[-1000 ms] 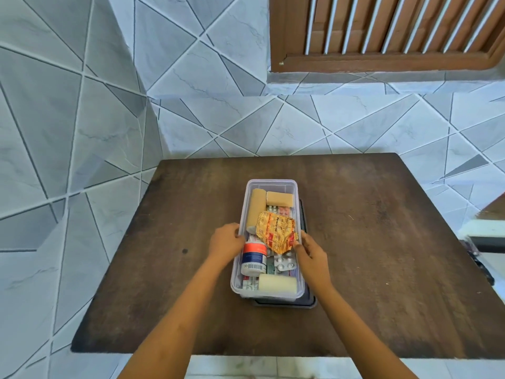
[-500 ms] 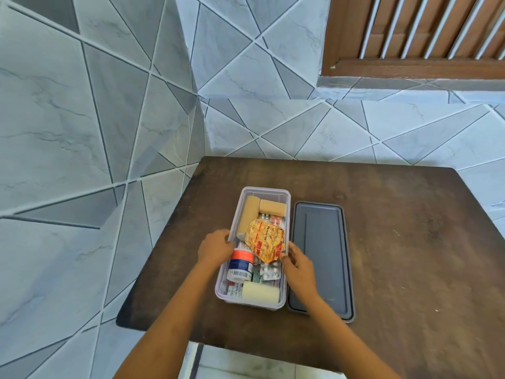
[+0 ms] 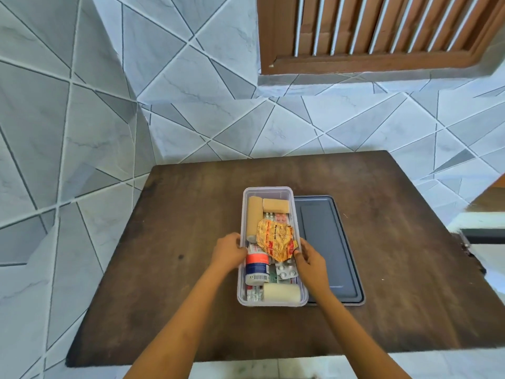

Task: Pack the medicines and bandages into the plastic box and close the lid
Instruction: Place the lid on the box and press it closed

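Note:
A clear plastic box (image 3: 267,190) stands on the dark wooden table (image 3: 410,269). Inside lie two tan bandage rolls (image 3: 275,205), a white roll (image 3: 281,292), a yellow-orange crumpled medicine strip (image 3: 276,237), silver blister packs (image 3: 285,270) and a white bottle with an orange and blue label (image 3: 256,266). The grey lid (image 3: 325,247) lies flat on the table right beside the box, touching its right side. My left hand (image 3: 228,251) grips the box's left wall. My right hand (image 3: 310,259) grips its right wall, fingertips at the yellow strip.
The table stands in a corner of grey tiled walls, left and behind. A brown slatted window (image 3: 382,28) is above at the back. A white and dark object (image 3: 483,233) sits past the table's right edge.
The box was on top of the lid a second ago; now it stands to the lid's left on the table. Both hands stay on its walls. The view has shifted.

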`<control>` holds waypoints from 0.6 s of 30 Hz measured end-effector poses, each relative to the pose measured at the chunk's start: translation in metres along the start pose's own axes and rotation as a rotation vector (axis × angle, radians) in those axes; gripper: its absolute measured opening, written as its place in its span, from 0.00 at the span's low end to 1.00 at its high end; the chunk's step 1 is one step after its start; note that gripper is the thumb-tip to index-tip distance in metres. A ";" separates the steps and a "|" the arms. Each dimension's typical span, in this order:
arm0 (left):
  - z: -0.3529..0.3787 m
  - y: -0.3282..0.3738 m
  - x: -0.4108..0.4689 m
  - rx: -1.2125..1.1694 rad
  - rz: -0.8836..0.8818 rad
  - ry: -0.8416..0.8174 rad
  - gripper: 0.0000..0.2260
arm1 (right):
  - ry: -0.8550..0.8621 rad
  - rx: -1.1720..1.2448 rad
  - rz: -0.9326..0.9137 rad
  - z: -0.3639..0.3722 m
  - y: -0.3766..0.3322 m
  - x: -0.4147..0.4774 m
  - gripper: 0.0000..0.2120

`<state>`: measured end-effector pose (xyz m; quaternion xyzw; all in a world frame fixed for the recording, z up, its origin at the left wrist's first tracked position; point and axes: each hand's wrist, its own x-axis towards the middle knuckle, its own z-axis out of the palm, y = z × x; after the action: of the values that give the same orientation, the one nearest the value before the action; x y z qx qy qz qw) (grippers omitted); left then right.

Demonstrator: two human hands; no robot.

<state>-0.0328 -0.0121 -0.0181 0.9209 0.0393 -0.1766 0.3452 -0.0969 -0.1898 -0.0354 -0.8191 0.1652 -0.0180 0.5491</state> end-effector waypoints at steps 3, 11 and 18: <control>0.015 0.021 0.001 0.024 0.025 -0.034 0.12 | 0.031 -0.023 0.016 -0.024 0.007 0.003 0.15; 0.022 0.046 0.004 0.310 0.015 -0.019 0.09 | 0.230 -0.617 0.294 -0.084 0.039 0.026 0.24; 0.028 0.067 -0.005 0.363 0.070 0.288 0.08 | 0.133 -0.561 0.502 -0.112 0.054 0.037 0.35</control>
<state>-0.0327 -0.0811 0.0055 0.9844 0.0237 -0.0353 0.1706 -0.0992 -0.3188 -0.0462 -0.8687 0.3944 0.1099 0.2789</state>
